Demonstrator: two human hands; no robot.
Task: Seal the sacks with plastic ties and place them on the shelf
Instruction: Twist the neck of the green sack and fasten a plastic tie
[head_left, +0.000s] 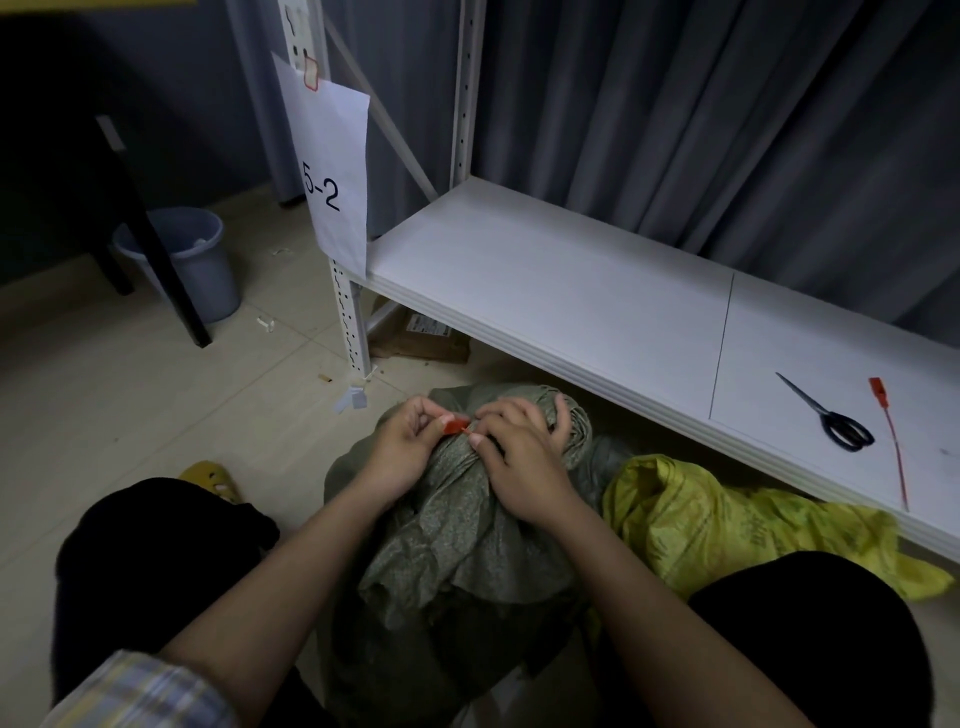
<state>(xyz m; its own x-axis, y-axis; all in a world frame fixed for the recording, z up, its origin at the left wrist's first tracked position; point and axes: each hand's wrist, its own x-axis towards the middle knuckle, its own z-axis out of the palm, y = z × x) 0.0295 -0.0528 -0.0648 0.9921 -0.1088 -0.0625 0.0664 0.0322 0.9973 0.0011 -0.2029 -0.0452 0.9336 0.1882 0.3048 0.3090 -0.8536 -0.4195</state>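
Note:
A grey-green woven sack (457, 551) stands on the floor between my knees, its neck bunched at the top. A red plastic tie (455, 426) sits at that neck. My left hand (402, 449) pinches the tie's red head. My right hand (522, 457) grips the gathered neck, its thumb and forefinger at the tie's thin end. A yellow sack (717, 519) lies crumpled on the floor to the right, partly under the white shelf (545, 291). A second red tie (891, 441) lies on the shelf at the right.
Black scissors (831, 415) lie on the shelf beside the spare tie. A paper sign reading 5-2 (332, 171) hangs from the shelf post. A grey bucket (192, 260) and a dark table leg (150, 234) stand at the left. A cardboard box (415, 338) sits under the shelf.

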